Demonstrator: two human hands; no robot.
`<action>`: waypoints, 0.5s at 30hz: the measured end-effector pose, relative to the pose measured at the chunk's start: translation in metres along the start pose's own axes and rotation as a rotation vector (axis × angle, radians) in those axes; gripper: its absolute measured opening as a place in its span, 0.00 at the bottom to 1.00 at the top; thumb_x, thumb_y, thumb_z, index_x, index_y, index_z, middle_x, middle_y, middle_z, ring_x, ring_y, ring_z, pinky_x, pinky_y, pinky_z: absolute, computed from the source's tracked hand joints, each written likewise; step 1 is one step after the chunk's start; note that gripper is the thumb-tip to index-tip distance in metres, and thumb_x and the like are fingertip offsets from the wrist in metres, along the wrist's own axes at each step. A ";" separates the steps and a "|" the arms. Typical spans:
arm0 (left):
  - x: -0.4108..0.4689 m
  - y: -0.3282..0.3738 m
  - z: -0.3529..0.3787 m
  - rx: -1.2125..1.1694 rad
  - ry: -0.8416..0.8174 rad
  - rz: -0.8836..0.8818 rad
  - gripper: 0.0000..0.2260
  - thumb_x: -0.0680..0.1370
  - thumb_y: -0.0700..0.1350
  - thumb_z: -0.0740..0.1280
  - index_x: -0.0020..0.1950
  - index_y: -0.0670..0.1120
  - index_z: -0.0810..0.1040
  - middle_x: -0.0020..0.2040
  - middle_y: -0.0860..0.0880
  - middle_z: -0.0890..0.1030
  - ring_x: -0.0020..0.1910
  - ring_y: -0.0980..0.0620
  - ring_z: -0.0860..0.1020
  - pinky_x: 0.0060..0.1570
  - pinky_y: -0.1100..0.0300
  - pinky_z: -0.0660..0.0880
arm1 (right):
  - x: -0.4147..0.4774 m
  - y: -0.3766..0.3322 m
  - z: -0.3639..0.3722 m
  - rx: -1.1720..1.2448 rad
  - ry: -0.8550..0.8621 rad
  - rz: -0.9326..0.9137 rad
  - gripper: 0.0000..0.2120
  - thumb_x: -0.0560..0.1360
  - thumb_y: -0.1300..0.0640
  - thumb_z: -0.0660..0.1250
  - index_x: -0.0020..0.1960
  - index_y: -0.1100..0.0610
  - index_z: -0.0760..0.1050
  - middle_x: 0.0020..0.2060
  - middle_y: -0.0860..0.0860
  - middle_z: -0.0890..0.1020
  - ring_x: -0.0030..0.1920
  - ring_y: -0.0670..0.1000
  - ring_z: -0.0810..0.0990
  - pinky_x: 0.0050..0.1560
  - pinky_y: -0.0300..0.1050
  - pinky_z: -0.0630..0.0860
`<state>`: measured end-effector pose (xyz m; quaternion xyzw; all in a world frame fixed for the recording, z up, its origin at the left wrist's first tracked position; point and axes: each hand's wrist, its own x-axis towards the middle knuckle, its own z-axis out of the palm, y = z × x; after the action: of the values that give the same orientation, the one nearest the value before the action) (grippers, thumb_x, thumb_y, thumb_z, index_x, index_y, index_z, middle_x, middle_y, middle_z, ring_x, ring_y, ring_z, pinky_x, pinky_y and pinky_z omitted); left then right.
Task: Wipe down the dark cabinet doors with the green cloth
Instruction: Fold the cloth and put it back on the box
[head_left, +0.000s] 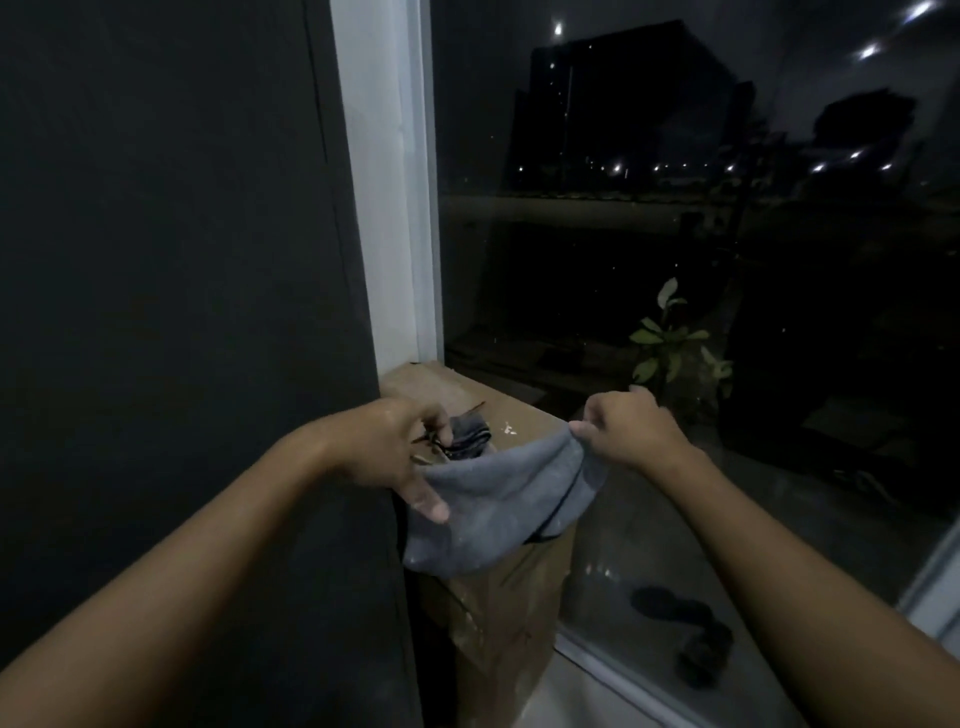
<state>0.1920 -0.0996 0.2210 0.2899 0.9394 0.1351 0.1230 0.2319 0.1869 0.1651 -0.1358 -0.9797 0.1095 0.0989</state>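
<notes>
Cloth (493, 499), one, pinched by two hands, left hand (387, 452) and right hand (631, 431), above one cardboard box (498, 613).

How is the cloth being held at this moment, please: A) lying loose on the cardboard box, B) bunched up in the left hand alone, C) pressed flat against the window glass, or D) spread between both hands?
D: the left hand holds one edge of the cloth and the right hand pinches the opposite corner, so it hangs spread between them.
</notes>
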 end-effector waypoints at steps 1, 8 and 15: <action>0.005 -0.002 0.005 -0.005 0.067 0.022 0.27 0.65 0.54 0.80 0.58 0.60 0.71 0.57 0.56 0.75 0.54 0.54 0.76 0.54 0.51 0.79 | -0.001 0.003 0.001 0.082 0.001 -0.015 0.12 0.79 0.44 0.64 0.42 0.51 0.73 0.45 0.52 0.81 0.54 0.56 0.78 0.55 0.56 0.77; 0.026 -0.009 0.013 0.227 0.173 -0.047 0.05 0.82 0.55 0.58 0.49 0.62 0.72 0.56 0.52 0.71 0.51 0.50 0.75 0.62 0.44 0.72 | -0.003 0.014 0.004 0.317 0.066 -0.068 0.13 0.75 0.49 0.73 0.39 0.57 0.77 0.36 0.54 0.81 0.38 0.51 0.80 0.40 0.52 0.79; 0.055 0.008 0.031 -0.140 0.497 -0.107 0.14 0.79 0.49 0.65 0.34 0.45 0.74 0.33 0.47 0.76 0.31 0.54 0.75 0.28 0.63 0.66 | -0.009 -0.003 0.013 0.290 0.187 0.035 0.13 0.74 0.51 0.70 0.36 0.55 0.71 0.32 0.52 0.78 0.34 0.53 0.77 0.33 0.50 0.75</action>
<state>0.1619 -0.0554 0.1859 0.1885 0.9432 0.2602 -0.0847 0.2363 0.1788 0.1519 -0.1466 -0.9376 0.2384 0.2065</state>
